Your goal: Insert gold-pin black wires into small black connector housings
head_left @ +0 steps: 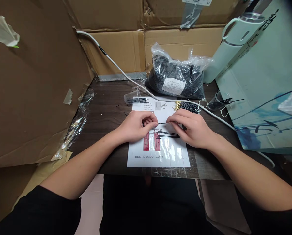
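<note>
1. Two bare hands meet over the middle of the table (pixel 109 112), with a thin, straight black wire (pixel 162 123) running level between them.
2. The left hand (pixel 139 125) has its thumb and forefinger pinched together at the wire's left end; its other fingers curl inward.
3. The right hand (pixel 193 127) has its thumb and forefinger closed about the wire's right end, their contact partly hidden.
4. Between the two sets of fingers, a short stretch of wire lies bare, above a white printed paper sheet (pixel 136 162) near the table's near edge.
5. Several loose black wires (pixel 169 134) lie on the sheet, just below the held one, their right ends beside the right hand.
6. Beyond the right hand, a bundle of black wires with gold-coloured tips (pixel 187 107) lies towards the far edge.
7. At that far edge sits a clear plastic bag packed with black pieces (pixel 160 73); a white cable (pixel 122 72) crosses in front.
</note>
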`<state>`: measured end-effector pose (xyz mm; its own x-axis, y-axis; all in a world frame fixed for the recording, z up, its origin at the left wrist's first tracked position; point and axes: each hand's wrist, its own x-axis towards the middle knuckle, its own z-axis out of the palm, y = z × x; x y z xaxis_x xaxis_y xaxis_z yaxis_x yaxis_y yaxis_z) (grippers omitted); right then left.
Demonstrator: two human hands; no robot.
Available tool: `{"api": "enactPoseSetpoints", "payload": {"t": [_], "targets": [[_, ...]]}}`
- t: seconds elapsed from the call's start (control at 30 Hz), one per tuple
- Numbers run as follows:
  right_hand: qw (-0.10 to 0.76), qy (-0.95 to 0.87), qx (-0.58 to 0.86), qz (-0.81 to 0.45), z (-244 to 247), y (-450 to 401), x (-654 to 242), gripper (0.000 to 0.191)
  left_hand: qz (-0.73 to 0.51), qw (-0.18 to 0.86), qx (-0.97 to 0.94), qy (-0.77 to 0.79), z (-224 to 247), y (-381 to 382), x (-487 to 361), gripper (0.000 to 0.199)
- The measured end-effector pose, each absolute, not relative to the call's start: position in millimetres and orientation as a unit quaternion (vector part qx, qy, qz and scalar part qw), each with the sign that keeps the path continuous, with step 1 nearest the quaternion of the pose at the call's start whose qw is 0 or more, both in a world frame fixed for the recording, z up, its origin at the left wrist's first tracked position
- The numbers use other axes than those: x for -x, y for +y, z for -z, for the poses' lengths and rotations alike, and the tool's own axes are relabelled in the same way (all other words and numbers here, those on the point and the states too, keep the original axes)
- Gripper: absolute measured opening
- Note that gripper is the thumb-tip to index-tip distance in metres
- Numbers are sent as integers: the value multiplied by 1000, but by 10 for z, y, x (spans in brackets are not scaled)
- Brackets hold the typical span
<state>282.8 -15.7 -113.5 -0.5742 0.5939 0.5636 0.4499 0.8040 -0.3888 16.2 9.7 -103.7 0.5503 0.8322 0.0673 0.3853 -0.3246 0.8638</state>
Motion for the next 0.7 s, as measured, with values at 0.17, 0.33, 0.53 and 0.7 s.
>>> {"api": "enactPoseSetpoints", "payload": {"t": [0.17, 0.33, 0.53, 0.7], "targets": [[342, -874, 321, -128, 1111, -181, -2813, 19, -263, 421, -774, 393, 1028, 92, -163, 13], [341, -863, 338, -156, 1088, -204, -2802, 19, -264, 415, -777, 393, 1028, 86, -168, 14], [329, -856, 362, -169, 1086, -201, -2820, 16, -280, 398, -780, 393, 1032, 85, -170, 11], [309, -856, 385, -152, 1117, -134, -2887, 13, -264, 274, -836, 394, 1004, 216, -38, 12]]}}
